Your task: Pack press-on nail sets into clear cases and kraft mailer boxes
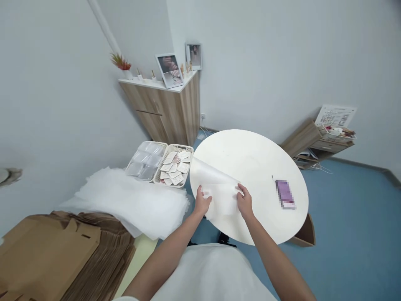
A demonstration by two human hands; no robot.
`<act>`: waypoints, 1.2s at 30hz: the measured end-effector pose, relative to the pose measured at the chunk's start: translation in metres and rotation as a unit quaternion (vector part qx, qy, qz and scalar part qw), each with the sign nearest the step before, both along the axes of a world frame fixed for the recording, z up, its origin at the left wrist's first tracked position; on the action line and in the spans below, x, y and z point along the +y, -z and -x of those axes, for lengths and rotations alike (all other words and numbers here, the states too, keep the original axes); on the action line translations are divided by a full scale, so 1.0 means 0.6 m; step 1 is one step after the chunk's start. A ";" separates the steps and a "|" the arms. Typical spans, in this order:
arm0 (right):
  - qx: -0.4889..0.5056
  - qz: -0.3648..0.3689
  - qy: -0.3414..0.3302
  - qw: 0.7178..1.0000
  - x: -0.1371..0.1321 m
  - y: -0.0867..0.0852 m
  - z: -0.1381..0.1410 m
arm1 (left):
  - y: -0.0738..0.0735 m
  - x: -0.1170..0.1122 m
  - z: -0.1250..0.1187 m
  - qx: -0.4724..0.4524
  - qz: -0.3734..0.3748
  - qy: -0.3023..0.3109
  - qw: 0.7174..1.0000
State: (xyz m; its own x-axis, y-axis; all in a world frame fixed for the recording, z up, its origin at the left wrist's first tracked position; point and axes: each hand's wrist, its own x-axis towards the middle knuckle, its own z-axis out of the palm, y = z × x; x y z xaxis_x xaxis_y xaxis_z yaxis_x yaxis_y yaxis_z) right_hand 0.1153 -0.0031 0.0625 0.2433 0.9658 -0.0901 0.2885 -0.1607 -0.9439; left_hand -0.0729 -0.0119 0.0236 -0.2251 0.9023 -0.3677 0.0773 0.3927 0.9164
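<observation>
Over the round white counter (260,152), near its left edge, we pinch a thin white sheet (221,196) with left hand (203,204) and right hand (245,203) apart; uneven pulling could crease it, leftward drift snag the card-filled basket (179,146).

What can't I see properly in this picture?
In the head view:
Purple thing on the table: blurred into squares, so I can't tell what it is.
Some fingers of the left hand and right hand: hidden around the white sheet.
Print on the cards: too small to read.
Brown cardboard stack: cut off by the picture's edge.
Box: partly hidden by the tabletop.
</observation>
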 end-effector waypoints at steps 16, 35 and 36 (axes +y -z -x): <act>-0.178 0.138 -0.071 0.972 -0.020 0.108 -0.248 | 0.035 0.041 -0.179 0.228 0.023 0.144 0.963; -0.432 0.029 -0.163 0.887 -0.048 0.123 -0.225 | 0.032 0.029 -0.142 0.363 -0.090 0.344 0.861; -0.432 0.027 -0.183 0.883 -0.052 0.124 -0.222 | 0.031 0.026 -0.140 0.355 -0.094 0.356 0.859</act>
